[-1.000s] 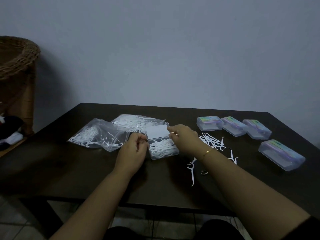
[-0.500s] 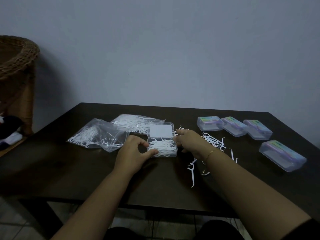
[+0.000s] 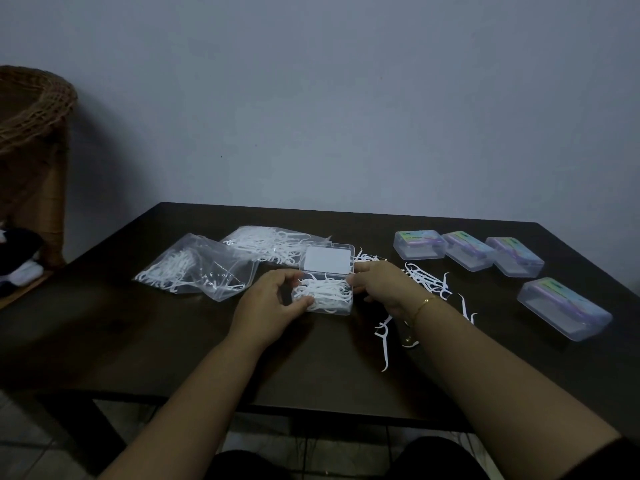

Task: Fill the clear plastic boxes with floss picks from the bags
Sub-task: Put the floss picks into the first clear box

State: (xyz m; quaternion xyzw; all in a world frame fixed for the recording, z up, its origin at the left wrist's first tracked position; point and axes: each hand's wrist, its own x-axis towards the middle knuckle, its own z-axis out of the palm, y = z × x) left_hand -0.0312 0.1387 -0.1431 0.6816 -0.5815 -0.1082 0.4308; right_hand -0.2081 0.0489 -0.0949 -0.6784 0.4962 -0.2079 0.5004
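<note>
An open clear plastic box (image 3: 323, 299) full of white floss picks lies on the dark table (image 3: 138, 334), its lid (image 3: 327, 259) folded back flat behind it. My left hand (image 3: 268, 308) grips the box's left side, thumb on the picks. My right hand (image 3: 384, 287) holds the box's right edge with curled fingers. Two clear bags of floss picks (image 3: 199, 268) (image 3: 266, 245) lie to the left and behind. Loose floss picks (image 3: 426, 280) are scattered to the right of the box, one (image 3: 383, 341) near my right forearm.
Several closed clear boxes with coloured labels sit at the right: three in a row (image 3: 419, 244) (image 3: 467, 251) (image 3: 514, 256) and a larger-looking one (image 3: 564, 306) nearer. A wicker basket stand (image 3: 31, 140) is off the table at the left.
The lid, half raised a second ago, now lies folded back flat. The box has come down onto the table, and both hands have shifted to its two sides.
</note>
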